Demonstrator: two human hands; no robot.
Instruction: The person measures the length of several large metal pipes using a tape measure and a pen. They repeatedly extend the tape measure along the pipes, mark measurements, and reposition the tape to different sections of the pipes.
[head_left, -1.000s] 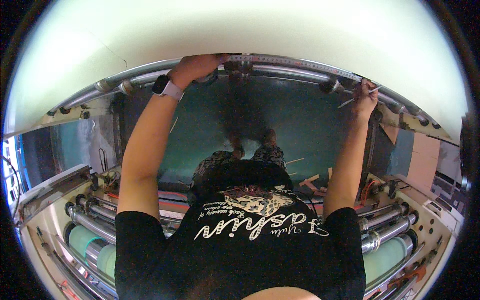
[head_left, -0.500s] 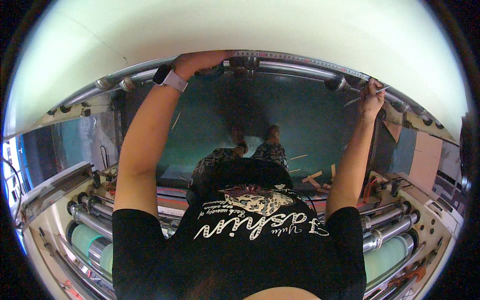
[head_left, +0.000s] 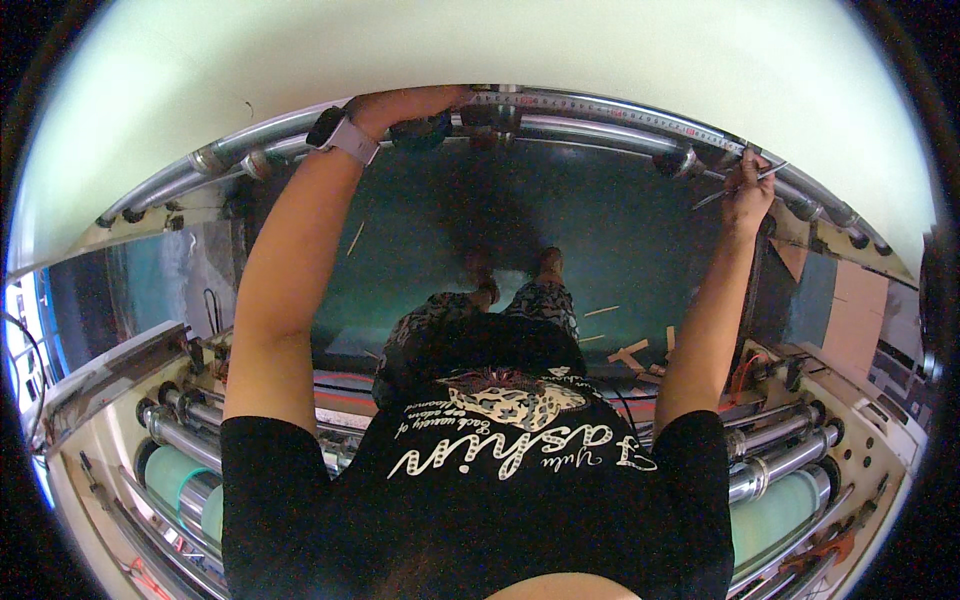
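Note:
A pale measuring tape [head_left: 610, 112] with black and red markings lies along a shiny metal roller [head_left: 290, 128], at the edge of a large cream sheet-like surface [head_left: 480, 40]. My left hand [head_left: 415, 103] reaches over the roller, fingertips at the tape's left end; its finger undersides are hidden. At the tape's other end, my right hand [head_left: 748, 195] is closed, pinching the tape near the roller. A slim silver-coloured tool [head_left: 708, 200] also pokes out on both sides of that hand; its exact kind is unclear. I wear a smartwatch [head_left: 328, 127] on my left wrist.
Beneath the roller runs a second metal bar [head_left: 590, 135] with dark collars. Wood or cardboard scraps [head_left: 630, 355] lie on the dark green floor [head_left: 450, 210]. Machine frames with rollers [head_left: 780, 465] and green-covered drums [head_left: 180, 475] stand behind me on both sides.
The roller, tape and left hand appear slightly higher in the picture, with the view shifted a little. Both hands stay at the same ends of the tape.

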